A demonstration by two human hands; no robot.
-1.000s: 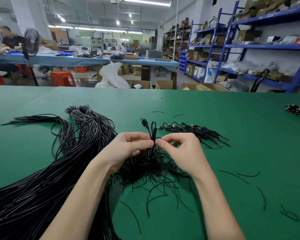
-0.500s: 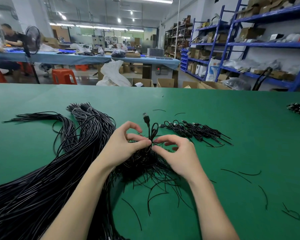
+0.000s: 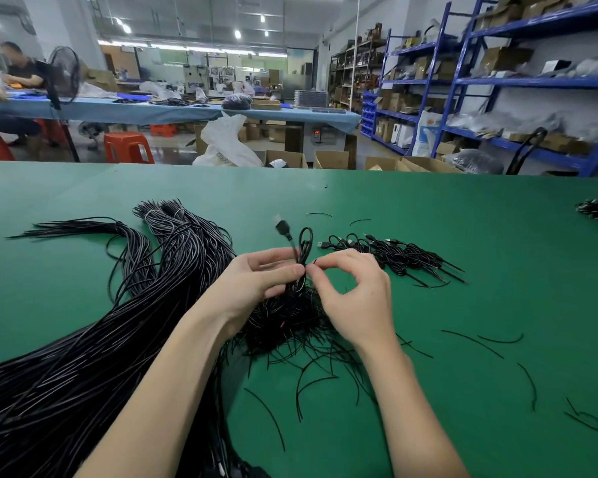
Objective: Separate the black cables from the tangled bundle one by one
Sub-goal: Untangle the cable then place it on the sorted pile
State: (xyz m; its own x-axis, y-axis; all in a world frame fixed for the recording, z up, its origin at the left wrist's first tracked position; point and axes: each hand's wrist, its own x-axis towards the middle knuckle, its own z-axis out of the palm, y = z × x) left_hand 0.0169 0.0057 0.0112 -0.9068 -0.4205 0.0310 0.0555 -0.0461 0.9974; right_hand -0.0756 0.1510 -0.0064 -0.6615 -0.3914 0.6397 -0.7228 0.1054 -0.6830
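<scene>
Tangled bundle [image 3: 290, 322] sits at frame centre under my wrists, so loose ends stay pinned. My left hand [image 3: 256, 281] pinches one USB cable [image 3: 299, 248] above it, plug up, to isolate it. My right hand [image 3: 354, 298] pinches the same strand. Sorted cables [image 3: 390, 255] lie beyond, right of centre.

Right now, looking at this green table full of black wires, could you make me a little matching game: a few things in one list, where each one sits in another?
Things:
1. long cable bundle
2. small pile of cables with plugs
3. cable with a plug sticking up
4. orange stool

Places:
A. on the floor beyond the table
B. pinched between left hand and right hand
C. on the table's left side
D. on the table just beyond the right hand

Pairs: 1-C, 2-D, 3-B, 4-A
</scene>
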